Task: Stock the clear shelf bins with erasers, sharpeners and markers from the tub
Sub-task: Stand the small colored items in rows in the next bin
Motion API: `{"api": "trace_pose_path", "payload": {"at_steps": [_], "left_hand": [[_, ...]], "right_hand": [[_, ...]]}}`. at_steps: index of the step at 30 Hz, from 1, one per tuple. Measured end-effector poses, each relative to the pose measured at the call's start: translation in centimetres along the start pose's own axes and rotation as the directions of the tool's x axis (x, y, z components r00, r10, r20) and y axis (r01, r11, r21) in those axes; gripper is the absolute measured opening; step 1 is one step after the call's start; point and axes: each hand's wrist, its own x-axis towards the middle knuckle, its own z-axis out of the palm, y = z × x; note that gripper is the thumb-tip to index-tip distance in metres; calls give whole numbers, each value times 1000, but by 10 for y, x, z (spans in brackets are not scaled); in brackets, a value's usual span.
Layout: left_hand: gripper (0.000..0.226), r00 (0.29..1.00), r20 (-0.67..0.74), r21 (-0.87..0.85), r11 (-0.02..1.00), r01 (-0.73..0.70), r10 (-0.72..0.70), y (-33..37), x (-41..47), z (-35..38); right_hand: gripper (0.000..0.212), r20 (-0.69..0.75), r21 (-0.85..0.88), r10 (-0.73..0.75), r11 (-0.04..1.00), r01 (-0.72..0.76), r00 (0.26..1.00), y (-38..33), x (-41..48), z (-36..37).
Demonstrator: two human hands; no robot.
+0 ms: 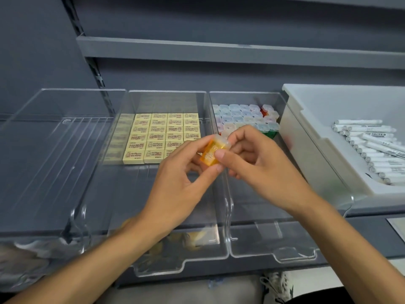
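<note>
Your left hand [182, 172] and right hand [260, 165] both pinch one orange sharpener [208, 153]; erasers [153, 132] lie beyond your left hand, markers [377, 150] right of your right hand.

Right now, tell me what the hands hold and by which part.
Both hold one orange sharpener: the left hand pinches its orange body, the right hand its clear-capped upper end.

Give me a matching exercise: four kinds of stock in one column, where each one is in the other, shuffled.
Things:
1. yellow erasers
2. pastel-capped sharpeners
3. white markers
4. orange sharpener

Places:
A. in the white tub
B. pinched between the left hand and the right hand
C. in the middle clear bin
D. in the right clear bin

Pairs: 1-C, 2-D, 3-A, 4-B
</note>
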Motion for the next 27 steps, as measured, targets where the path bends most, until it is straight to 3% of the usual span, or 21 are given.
{"api": "trace_pose_path", "payload": {"at_steps": [7, 11, 14, 20, 24, 27], "left_hand": [[49, 996, -23, 81, 994, -79, 81, -4, 7, 11], [48, 993, 51, 258, 960, -113, 104, -6, 10, 10], [45, 994, 97, 348, 934, -77, 45, -6, 11, 7], [56, 984, 172, 502, 863, -55, -37, -6, 9, 4], [58, 980, 196, 512, 856, -73, -34, -6, 12, 2], [59, 979, 199, 490, 869, -66, -38, -8, 13, 1]], "right_hand": [[12, -51, 190, 25, 982, -15, 998, 5, 1, -6], [12, -128, 187, 29, 982, -5, 991, 5, 7, -12], [15, -219, 93, 30, 996, -10, 975, 8, 15, -20], [16, -424, -105, 111, 980, -170, 899, 43, 36, -21], [19, -452, -366, 63, 896, -249, 890, 60, 41, -20], [18, -431, -396, 77, 879, -265, 899, 69, 43, -17]]}}
